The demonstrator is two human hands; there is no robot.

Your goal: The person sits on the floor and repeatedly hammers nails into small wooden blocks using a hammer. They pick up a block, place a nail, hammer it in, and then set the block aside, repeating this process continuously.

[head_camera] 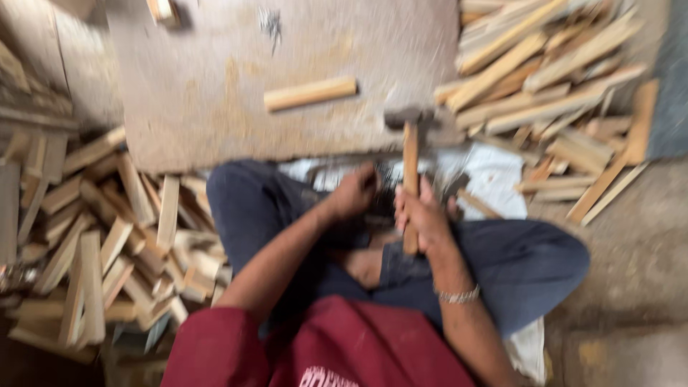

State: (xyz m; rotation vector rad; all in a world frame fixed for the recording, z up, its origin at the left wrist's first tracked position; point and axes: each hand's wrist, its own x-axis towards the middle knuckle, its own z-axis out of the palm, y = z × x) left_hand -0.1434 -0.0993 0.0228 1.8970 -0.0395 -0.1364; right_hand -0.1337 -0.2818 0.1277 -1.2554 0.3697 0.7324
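Hammer (410, 168) stands upright, handle clamped in the right hand (423, 215), head at the board's (215, 86) near edge; left hand (352, 192), fingers curled shut, just beside it.

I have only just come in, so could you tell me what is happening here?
A person sits cross-legged on the floor at a low work board. The right hand grips a wooden-handled hammer, head up by the board's edge. The left hand reaches into the lap; the blur hides what it touches. One wooden stick lies on the board, with stick piles on both sides.
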